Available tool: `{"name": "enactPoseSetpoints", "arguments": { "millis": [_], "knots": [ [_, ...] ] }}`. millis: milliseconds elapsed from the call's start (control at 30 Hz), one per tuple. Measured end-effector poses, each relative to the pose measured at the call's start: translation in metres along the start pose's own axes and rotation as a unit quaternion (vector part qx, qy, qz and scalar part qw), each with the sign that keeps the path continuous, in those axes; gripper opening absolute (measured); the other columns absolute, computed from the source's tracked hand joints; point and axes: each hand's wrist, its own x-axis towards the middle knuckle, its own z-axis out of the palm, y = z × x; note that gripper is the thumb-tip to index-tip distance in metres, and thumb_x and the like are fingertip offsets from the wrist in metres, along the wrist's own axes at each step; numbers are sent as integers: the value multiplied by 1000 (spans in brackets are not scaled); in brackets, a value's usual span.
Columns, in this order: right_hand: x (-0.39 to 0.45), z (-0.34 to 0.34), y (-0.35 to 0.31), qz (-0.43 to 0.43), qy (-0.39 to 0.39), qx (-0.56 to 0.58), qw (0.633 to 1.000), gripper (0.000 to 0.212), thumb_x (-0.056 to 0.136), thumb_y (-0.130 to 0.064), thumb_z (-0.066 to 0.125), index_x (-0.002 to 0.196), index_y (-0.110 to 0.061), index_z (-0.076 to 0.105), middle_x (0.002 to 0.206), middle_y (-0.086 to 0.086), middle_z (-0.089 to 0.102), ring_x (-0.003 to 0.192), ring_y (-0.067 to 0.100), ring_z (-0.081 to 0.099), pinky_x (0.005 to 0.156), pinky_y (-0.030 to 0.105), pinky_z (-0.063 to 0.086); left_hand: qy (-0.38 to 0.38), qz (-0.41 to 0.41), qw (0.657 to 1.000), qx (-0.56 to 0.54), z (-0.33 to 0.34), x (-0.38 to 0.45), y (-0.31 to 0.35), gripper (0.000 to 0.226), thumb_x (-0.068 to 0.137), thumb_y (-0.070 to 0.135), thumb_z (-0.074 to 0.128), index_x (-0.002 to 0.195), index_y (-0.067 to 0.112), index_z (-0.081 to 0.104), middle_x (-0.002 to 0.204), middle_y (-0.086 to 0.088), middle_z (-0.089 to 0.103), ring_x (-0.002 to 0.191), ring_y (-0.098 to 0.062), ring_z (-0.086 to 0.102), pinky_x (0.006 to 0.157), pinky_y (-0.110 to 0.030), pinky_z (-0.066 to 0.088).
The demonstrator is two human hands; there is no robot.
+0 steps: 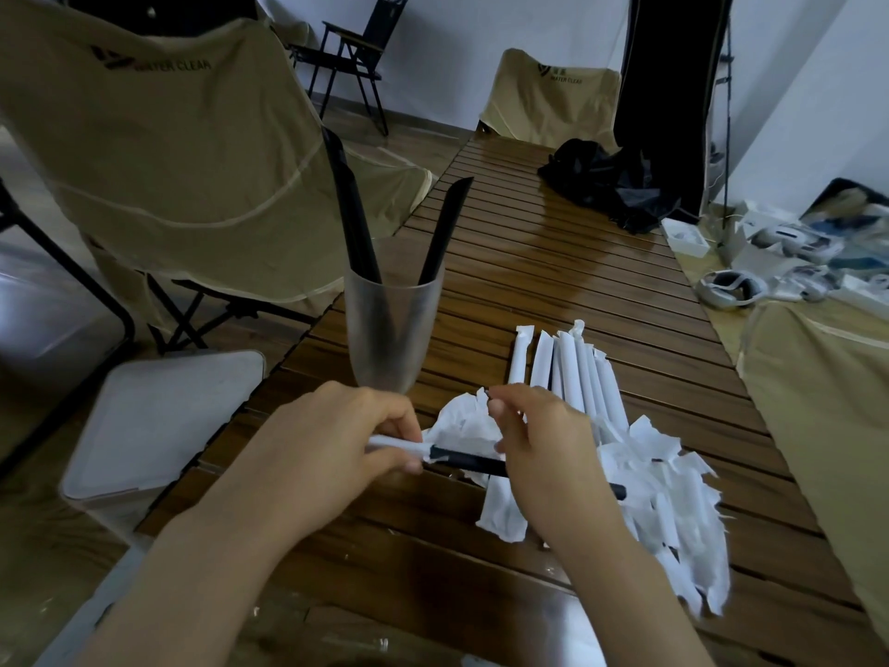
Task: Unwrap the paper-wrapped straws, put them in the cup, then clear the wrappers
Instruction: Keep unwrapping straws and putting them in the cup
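Both hands are working on the same straw, low over the table. The left hand [336, 440] is pinching the end that's still in its white paper sleeve [397, 444], thumb underneath and fingers curled over the top. The right hand [543, 454] is curled around the bare black part of that straw [469, 460], and its fingertips also look like they're nipping a scrap of torn paper up near the top, though I can't tell for sure. The straw lies roughly level across the two hands, with its far black tip [620, 492] poking out past the right wrist.

Right under and behind the hands there's a messy heap of torn white wrappers [673, 498], spreading off to the right and toward the near edge. Too crumpled to count, honestly.

Just beyond that heap is a tidy row of still-wrapped straws [563, 373] lying side by side. I count about six, but the ones on the right overlap, so don't quote me.

The frosted plastic cup [392, 329] stands upright just past the left hand, and it has three black straws in it: two leaning left together [349, 209] and one leaning right [445, 228].

All of this sits on a slatted wooden table [553, 262]. There's a crumpled black bag [611, 185] at the far end, two beige camp chairs, one at left [158, 151] and one at the far end [548, 93], and a white bin [158, 426] down by the table's left side.
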Motion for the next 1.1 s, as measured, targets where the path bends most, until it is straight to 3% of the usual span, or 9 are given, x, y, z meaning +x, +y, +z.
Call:
{"name": "enactPoseSetpoints", "arguments": {
  "millis": [133,267,333,433,567,667,800,900,1100],
  "knots": [
    [-2,-7,-3,-86,-87,10,992,23,95,-31,52,115,-32,62,116,-16,54,101,1,53,82,10,41,-2,-5,1000,14,0,0,-2,13,90,49,54,100,43,59,85,15,61,78,0,56,64,-16,40],
    [-4,-6,-8,-119,-161,-2,980,20,91,-31,61,108,-39,65,106,-17,64,90,3,59,80,18,51,5,-4,1000,14,1,1,-1,16,89,51,54,101,42,60,89,15,63,82,1,56,72,-17,45],
    [-3,-5,-7,-131,-152,-14,980,23,91,-26,61,110,-37,67,104,-14,67,87,4,60,79,20,52,25,-2,1000,15,0,0,-1,17,87,51,56,101,43,59,90,16,63,84,2,55,78,-18,45],
    [-2,-9,-5,-137,-114,1,984,25,91,-20,61,110,-33,69,98,-11,69,80,3,59,77,20,51,66,8,997,34,-4,-2,-7,19,85,53,56,99,42,61,85,17,62,81,3,54,75,-18,39],
    [-5,-9,-7,-135,-95,27,986,29,90,-20,63,112,-37,67,104,-15,69,87,1,61,83,18,52,60,3,998,30,-7,-2,-13,17,87,50,55,100,42,64,82,15,63,79,-1,53,69,-19,33],
    [-5,-6,-10,-165,-78,41,982,23,89,-16,63,103,-31,73,98,-14,69,78,-3,57,77,16,50,45,16,999,18,-4,-1,-10,14,88,48,56,98,42,64,83,15,62,77,-1,52,65,-17,30],
    [-6,-7,-11,-142,-78,67,985,17,89,-13,62,91,-24,75,88,-12,69,72,1,60,75,25,53,12,26,1000,-6,-3,1,-8,18,87,47,59,100,39,69,87,16,66,83,1,56,74,-17,41],
    [-5,-7,-13,-108,-99,58,988,19,91,-12,60,92,-24,75,87,-15,64,69,-3,57,79,24,53,6,35,999,-14,-4,0,-6,19,84,48,62,100,41,70,86,19,67,83,4,57,75,-16,43],
    [-1,-15,-22,-48,-143,13,989,18,93,-13,57,99,-22,71,98,-2,66,87,16,63,86,30,53,6,48,999,-21,-4,0,-2,23,85,50,60,105,43,68,88,18,68,84,3,58,75,-16,44]
  ]
}}
